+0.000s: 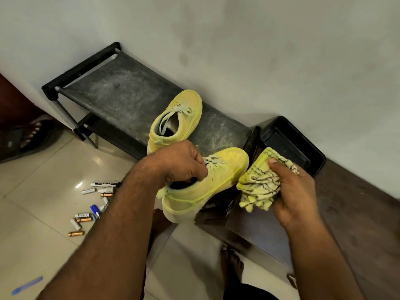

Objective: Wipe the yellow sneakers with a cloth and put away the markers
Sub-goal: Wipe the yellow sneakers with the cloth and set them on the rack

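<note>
Head view: a yellow sneaker (201,185) is held by the left hand (181,163), whose grip is curled into its collar. The cloth (262,187), bunched in the right hand (292,191) with thumb and fingers closed on it, sits just at three o'clock of the toe. The second sneaker (177,120) rests on the dusty shoe rack (121,94) at twelve o'clock. Markers (95,211) and batteries (75,233) are scattered on the floor at nine o'clock. The one-handed hold could let the shoe twist under wiping pressure.
</note>
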The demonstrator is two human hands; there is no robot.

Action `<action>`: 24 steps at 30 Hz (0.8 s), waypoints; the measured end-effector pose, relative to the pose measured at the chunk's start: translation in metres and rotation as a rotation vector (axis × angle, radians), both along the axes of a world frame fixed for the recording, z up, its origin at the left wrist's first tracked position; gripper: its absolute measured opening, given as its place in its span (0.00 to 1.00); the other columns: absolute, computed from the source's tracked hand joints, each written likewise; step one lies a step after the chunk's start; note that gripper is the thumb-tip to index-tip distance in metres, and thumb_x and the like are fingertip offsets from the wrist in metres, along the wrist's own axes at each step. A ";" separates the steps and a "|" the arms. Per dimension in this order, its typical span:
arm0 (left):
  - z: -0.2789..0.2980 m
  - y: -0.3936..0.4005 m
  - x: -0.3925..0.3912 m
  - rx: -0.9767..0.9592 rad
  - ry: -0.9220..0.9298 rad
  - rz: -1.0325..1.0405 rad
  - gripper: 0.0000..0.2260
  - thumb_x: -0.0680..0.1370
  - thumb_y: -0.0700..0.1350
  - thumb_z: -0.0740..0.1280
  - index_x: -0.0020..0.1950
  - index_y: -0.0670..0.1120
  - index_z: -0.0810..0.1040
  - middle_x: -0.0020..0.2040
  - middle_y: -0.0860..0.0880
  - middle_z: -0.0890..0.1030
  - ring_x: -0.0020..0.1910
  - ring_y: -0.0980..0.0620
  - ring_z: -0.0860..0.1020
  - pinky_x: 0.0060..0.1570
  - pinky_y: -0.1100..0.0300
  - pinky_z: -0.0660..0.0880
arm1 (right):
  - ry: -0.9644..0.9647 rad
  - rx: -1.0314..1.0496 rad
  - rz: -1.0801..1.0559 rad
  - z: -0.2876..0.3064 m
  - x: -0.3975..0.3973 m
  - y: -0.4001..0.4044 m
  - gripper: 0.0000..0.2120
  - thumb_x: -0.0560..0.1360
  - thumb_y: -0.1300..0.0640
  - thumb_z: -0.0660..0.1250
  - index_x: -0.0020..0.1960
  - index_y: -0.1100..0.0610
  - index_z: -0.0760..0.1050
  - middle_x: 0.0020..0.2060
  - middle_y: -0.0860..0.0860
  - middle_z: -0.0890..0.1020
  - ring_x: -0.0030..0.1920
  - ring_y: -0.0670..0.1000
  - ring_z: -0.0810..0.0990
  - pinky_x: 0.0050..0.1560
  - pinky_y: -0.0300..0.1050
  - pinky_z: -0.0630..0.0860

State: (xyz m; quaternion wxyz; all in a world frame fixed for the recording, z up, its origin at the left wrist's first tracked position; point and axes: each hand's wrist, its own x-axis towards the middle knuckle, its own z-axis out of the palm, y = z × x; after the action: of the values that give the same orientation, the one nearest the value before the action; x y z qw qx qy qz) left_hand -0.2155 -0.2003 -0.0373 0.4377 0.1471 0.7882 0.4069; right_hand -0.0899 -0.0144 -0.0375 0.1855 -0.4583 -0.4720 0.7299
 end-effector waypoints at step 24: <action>0.005 -0.021 -0.019 -0.022 0.047 0.240 0.12 0.70 0.36 0.65 0.26 0.45 0.71 0.24 0.49 0.64 0.23 0.53 0.62 0.30 0.62 0.62 | 0.296 0.458 0.106 0.004 0.012 0.018 0.16 0.65 0.68 0.73 0.49 0.53 0.83 0.53 0.55 0.83 0.59 0.56 0.79 0.58 0.52 0.77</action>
State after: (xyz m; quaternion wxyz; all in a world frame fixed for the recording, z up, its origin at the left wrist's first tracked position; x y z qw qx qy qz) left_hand -0.2341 -0.2217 -0.0321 0.3688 0.0563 0.8145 0.4443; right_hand -0.0774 0.0038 -0.0339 0.3128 -0.2675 -0.6156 0.6720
